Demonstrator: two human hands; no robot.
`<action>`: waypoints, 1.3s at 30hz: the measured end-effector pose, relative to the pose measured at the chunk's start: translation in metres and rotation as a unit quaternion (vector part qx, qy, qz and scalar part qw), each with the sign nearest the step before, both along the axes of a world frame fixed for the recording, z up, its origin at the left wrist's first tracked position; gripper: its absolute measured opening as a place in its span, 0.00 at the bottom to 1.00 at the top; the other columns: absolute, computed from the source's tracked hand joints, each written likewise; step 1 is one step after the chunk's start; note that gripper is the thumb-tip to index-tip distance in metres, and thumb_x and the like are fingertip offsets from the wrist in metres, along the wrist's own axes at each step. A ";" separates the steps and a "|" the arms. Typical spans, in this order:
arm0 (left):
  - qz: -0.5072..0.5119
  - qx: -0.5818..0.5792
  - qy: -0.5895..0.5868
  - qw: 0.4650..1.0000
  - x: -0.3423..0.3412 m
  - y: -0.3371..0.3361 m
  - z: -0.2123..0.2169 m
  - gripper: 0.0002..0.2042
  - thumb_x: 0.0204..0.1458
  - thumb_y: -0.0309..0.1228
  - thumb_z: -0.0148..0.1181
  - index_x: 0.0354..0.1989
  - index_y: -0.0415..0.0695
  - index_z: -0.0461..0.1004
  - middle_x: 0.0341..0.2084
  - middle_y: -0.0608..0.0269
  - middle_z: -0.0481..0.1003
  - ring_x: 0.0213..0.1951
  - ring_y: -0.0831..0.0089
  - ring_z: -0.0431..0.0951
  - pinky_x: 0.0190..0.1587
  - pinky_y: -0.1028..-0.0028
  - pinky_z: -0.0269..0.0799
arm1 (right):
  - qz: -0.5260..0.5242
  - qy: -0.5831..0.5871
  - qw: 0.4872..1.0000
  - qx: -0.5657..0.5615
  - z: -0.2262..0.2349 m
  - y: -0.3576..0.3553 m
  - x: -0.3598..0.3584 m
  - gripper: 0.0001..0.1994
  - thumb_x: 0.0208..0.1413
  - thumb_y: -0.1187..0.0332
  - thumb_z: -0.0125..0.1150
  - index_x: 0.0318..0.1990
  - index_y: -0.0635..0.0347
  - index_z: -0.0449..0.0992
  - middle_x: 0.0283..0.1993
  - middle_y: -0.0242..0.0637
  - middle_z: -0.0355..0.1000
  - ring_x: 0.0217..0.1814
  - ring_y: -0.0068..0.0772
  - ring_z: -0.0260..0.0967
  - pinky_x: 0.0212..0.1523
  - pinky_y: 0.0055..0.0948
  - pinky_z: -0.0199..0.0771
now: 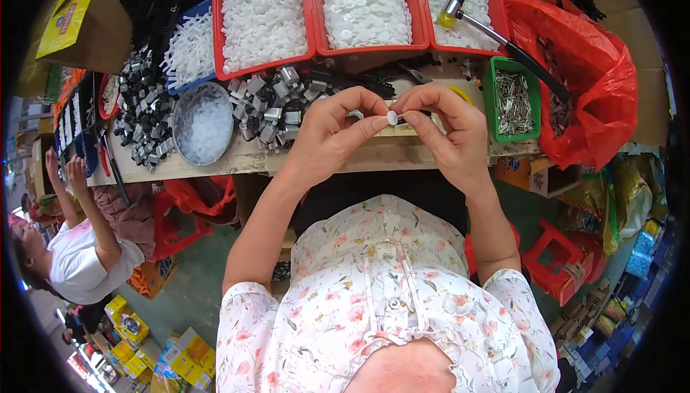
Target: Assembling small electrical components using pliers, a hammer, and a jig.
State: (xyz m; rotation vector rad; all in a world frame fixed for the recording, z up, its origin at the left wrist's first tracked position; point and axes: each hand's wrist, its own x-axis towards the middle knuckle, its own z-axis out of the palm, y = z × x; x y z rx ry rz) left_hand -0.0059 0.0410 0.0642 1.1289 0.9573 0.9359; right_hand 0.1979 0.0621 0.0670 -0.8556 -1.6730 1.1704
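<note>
Above the front edge of the workbench, both my hands meet in pinches. My left hand (pixel 334 130) grips a small white plastic disc (pixel 392 117) between thumb and forefinger. My right hand (pixel 453 130) is closed at the fingertips right beside the disc, on something thin and small that its fingers mostly hide. Behind my hands lie small silver-and-black metal parts (pixel 273 109) in a loose pile. To the right of my right hand stands a green tray (pixel 493 98) of thin metal pins (pixel 513 102).
Red trays (pixel 314 15) of white discs line the back, with a hammer (pixel 496 35) across the right one. A round metal bowl (pixel 177 128) stands left; a red plastic bag (pixel 596 84) stands right. Another person (pixel 90 260) works at far left. Red stools (pixel 553 256) stand below.
</note>
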 end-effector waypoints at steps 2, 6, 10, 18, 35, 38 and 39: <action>0.003 -0.021 -0.007 1.000 0.000 -0.001 0.000 0.07 0.59 0.29 0.63 0.40 0.39 0.76 0.35 0.73 0.75 0.37 0.87 0.70 0.39 0.83 0.64 | 0.003 -0.053 0.998 0.042 0.006 0.001 0.000 0.04 0.57 0.79 0.62 0.38 0.69 0.74 0.35 0.39 0.75 0.37 0.29 0.74 0.40 0.27 0.74; 0.031 -0.046 -0.038 0.998 0.004 -0.007 -0.003 0.08 0.60 0.31 0.63 0.40 0.39 0.77 0.33 0.72 0.76 0.35 0.87 0.71 0.37 0.83 0.64 | -0.008 -0.108 0.991 0.073 0.006 0.000 -0.004 0.05 0.54 0.80 0.64 0.37 0.68 0.75 0.35 0.40 0.74 0.36 0.34 0.75 0.39 0.28 0.73; 0.094 -0.102 -0.111 0.984 0.011 -0.015 -0.007 0.08 0.60 0.32 0.63 0.41 0.40 0.77 0.30 0.71 0.77 0.32 0.86 0.73 0.34 0.83 0.64 | -0.059 -0.065 0.996 0.026 0.005 -0.006 -0.009 0.07 0.50 0.81 0.66 0.37 0.67 0.77 0.37 0.40 0.77 0.38 0.34 0.76 0.41 0.29 0.74; 0.105 -0.145 -0.141 0.974 0.014 -0.028 -0.009 0.07 0.60 0.29 0.63 0.41 0.38 0.77 0.32 0.71 0.77 0.34 0.87 0.72 0.36 0.83 0.67 | -0.048 -0.115 0.977 0.174 -0.007 -0.008 -0.011 0.08 0.47 0.83 0.67 0.34 0.68 0.76 0.34 0.43 0.75 0.36 0.43 0.75 0.35 0.33 0.74; 0.174 0.278 0.313 0.891 0.006 -0.029 -0.022 0.17 0.45 0.26 0.73 0.44 0.40 0.77 0.38 0.58 0.75 0.36 0.68 0.76 0.36 0.73 0.71 | 0.029 -0.157 0.980 0.120 -0.022 0.010 -0.010 0.08 0.49 0.81 0.65 0.37 0.66 0.76 0.42 0.41 0.70 0.42 0.40 0.72 0.40 0.32 0.72; 0.171 0.355 0.368 0.843 0.000 -0.029 -0.027 0.18 0.43 0.25 0.73 0.44 0.40 0.78 0.40 0.56 0.74 0.40 0.60 0.76 0.40 0.67 0.73 | 0.032 -0.186 0.973 0.134 -0.029 0.014 -0.011 0.08 0.49 0.82 0.66 0.37 0.66 0.76 0.43 0.40 0.70 0.42 0.37 0.72 0.40 0.30 0.72; 0.173 0.353 0.367 0.843 -0.002 -0.029 -0.031 0.18 0.43 0.25 0.73 0.44 0.40 0.78 0.40 0.56 0.74 0.40 0.60 0.76 0.40 0.67 0.73 | 0.034 -0.192 0.972 0.132 -0.031 0.015 -0.012 0.08 0.49 0.81 0.66 0.37 0.66 0.76 0.43 0.40 0.70 0.42 0.37 0.72 0.40 0.30 0.72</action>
